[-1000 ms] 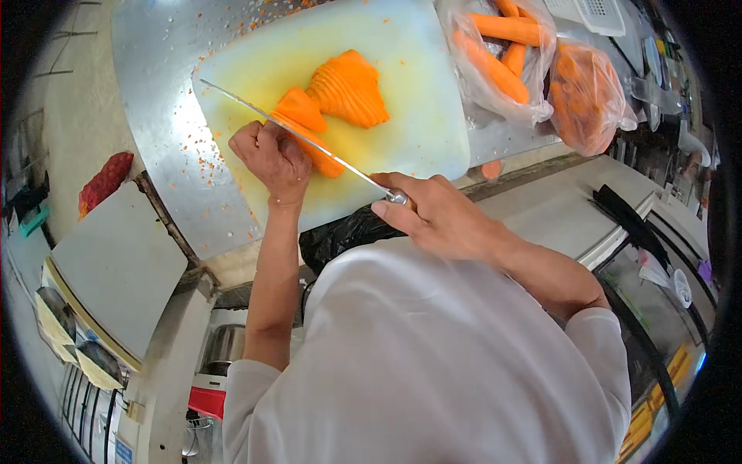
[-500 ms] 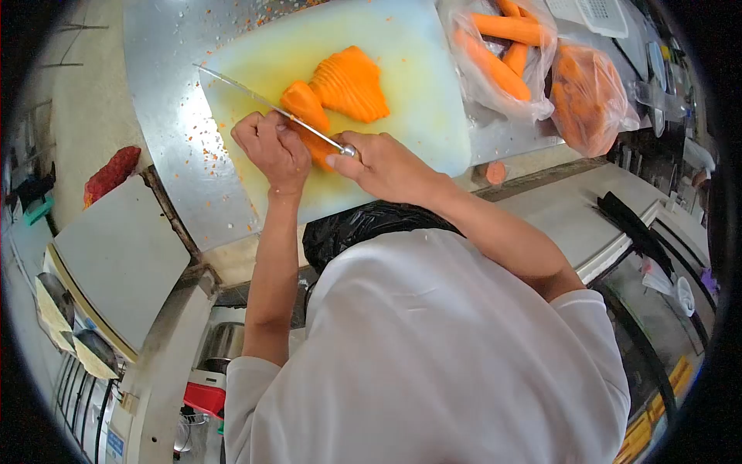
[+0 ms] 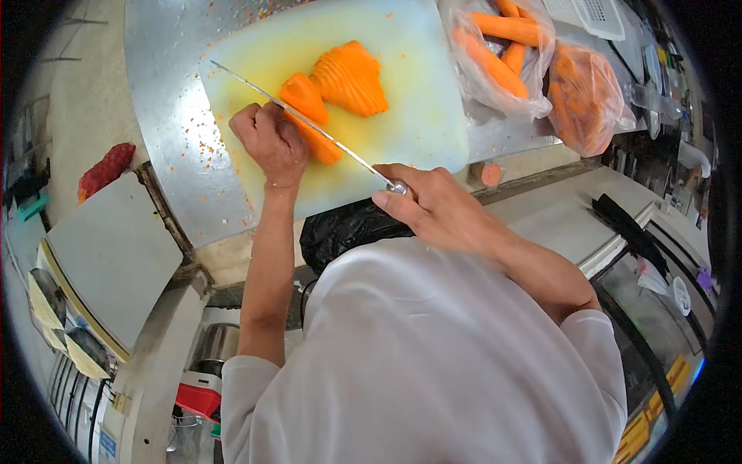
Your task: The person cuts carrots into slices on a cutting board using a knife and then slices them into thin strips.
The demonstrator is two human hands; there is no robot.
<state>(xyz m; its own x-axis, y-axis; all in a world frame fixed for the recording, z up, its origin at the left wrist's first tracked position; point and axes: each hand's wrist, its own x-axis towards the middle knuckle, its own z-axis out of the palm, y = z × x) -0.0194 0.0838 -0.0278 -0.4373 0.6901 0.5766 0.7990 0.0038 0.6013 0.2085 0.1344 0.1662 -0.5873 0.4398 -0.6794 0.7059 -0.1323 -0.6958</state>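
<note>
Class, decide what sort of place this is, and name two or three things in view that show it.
Probably a working kitchen, perhaps a commercial one: a metal worktop, a large cutting board bearing sliced carrot, and a plastic bag holding whole carrots.

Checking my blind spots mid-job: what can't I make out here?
All in the head view:
Knife: handle mostly covered by the right hand.
Left hand: fingertips hidden beneath the curled hand.
Cutting board: far side cut off by the picture's top edge.
Rightmost plastic bag: orange contents obscured by cloudy plastic.
</note>
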